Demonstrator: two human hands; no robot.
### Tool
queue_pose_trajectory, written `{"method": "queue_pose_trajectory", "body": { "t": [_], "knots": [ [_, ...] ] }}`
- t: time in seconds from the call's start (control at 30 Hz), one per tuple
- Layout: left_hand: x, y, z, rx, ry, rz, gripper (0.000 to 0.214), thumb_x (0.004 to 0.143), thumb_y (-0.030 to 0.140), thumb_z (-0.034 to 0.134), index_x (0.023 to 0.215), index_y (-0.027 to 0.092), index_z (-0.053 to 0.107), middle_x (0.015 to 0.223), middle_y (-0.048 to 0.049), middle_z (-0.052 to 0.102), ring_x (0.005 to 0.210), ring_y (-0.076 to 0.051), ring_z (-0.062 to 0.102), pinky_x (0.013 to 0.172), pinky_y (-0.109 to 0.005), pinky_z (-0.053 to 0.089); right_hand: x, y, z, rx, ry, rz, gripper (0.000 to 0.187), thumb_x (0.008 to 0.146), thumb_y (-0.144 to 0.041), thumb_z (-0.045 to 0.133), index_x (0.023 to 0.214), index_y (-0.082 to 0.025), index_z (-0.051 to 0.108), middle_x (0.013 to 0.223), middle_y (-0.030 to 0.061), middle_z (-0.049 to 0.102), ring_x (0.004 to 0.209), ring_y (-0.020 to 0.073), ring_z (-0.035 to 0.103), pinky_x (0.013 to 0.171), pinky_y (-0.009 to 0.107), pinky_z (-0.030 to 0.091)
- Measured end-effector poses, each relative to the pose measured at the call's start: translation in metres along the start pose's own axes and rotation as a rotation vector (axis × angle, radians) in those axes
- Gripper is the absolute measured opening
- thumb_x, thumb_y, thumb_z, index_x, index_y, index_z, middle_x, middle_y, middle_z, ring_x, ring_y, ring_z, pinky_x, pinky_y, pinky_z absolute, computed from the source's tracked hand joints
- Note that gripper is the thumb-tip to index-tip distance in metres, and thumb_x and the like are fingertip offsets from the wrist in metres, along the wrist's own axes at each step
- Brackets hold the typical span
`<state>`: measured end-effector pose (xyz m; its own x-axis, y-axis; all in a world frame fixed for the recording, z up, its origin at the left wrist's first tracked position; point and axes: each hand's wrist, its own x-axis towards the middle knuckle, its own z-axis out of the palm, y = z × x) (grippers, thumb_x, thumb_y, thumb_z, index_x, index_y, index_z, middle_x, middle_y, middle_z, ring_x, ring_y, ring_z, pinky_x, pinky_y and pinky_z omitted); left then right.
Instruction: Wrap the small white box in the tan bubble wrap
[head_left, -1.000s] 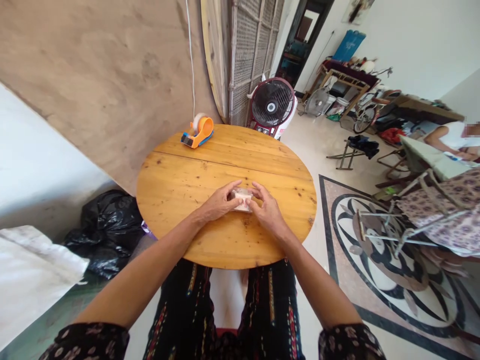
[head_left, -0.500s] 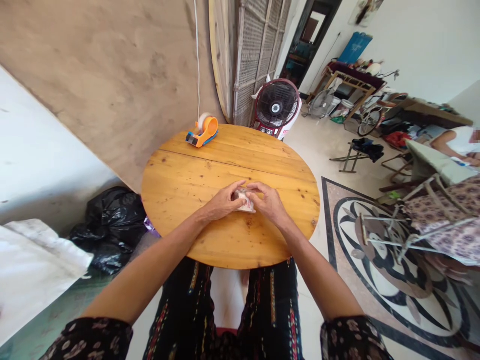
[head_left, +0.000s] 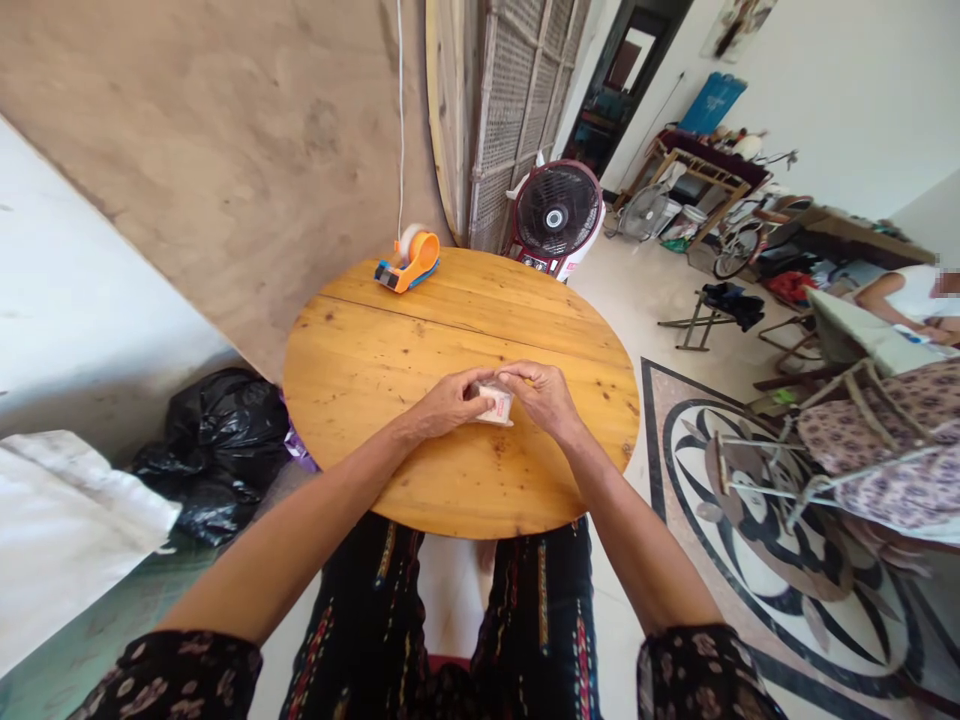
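A small whitish box-like packet (head_left: 496, 404) with red print lies on the round wooden table (head_left: 360, 370) in front of me. It looks as if it has a clear wrapping. My left hand (head_left: 450, 402) is closed round its left side, the thumb pressing on top and the fingers behind it. My right hand (head_left: 544, 395) is at the packet's far right corner, thumb and forefinger pinched together. What lies between those fingertips is too small to make out. Near the table's far left edge stands an orange tape dispenser (head_left: 421, 262) with a roll of tape in it.
A dark red fan (head_left: 556, 212) stands just past the table. Black plastic bags (head_left: 225, 430) lie at the left, beside a white sack (head_left: 75, 500). At the right a person in white (head_left: 904, 300) sits by another table; a folding stool (head_left: 701, 318) stands nearer the fan.
My right hand has drawn its fingers together into a pinch and shifted slightly right, baring more of the packet's top. My left hand keeps its hold.
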<state>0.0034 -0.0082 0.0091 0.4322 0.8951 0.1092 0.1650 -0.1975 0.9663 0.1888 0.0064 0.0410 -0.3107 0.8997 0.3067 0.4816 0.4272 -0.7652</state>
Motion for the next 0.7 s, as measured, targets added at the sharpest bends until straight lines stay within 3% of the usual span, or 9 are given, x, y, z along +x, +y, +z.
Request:
{"method": "queue_pose_trajectory", "body": {
  "t": [0.1,0.27,0.43,0.7],
  "knots": [
    [0.001,-0.002,0.000,0.007,-0.002,-0.007,0.047,0.080,0.034,0.058,0.123,0.016,0.061,0.079,-0.0009,0.064,0.066,-0.013,0.053,0.061,-0.025,0.041,-0.005,-0.005,0.000,-0.058,-0.005,-0.042,0.020,0.086,-0.030,0.057,0.084,-0.026,0.076,0.087,0.0005,0.075,0.084,0.0193,0.070,0.080,0.032,0.054],
    [0.002,-0.005,0.002,-0.087,-0.028,0.028,0.041,0.081,0.037,0.058,0.113,0.012,0.063,0.089,-0.0044,0.067,0.072,-0.014,0.057,0.066,-0.025,0.044,-0.015,-0.014,0.003,-0.225,-0.033,-0.174,0.025,0.091,-0.029,0.052,0.086,-0.028,0.076,0.091,0.0013,0.075,0.091,0.0198,0.069,0.090,0.036,0.051],
    [0.001,-0.006,0.001,-0.078,-0.029,0.034,0.040,0.081,0.039,0.059,0.109,0.012,0.064,0.087,-0.0046,0.067,0.071,-0.014,0.056,0.063,-0.024,0.043,-0.026,-0.017,0.008,-0.338,0.026,-0.220,0.025,0.092,-0.024,0.051,0.094,-0.027,0.075,0.099,0.0027,0.075,0.100,0.0215,0.067,0.096,0.040,0.044],
    [0.002,-0.004,-0.001,-0.127,-0.056,0.046,0.046,0.081,0.042,0.060,0.116,0.012,0.062,0.107,-0.0096,0.068,0.090,-0.020,0.062,0.080,-0.030,0.048,-0.038,-0.006,0.018,-0.463,0.093,-0.234,0.024,0.094,-0.026,0.050,0.104,-0.027,0.071,0.113,0.0055,0.071,0.113,0.0223,0.062,0.103,0.046,0.036]
  ]
}}
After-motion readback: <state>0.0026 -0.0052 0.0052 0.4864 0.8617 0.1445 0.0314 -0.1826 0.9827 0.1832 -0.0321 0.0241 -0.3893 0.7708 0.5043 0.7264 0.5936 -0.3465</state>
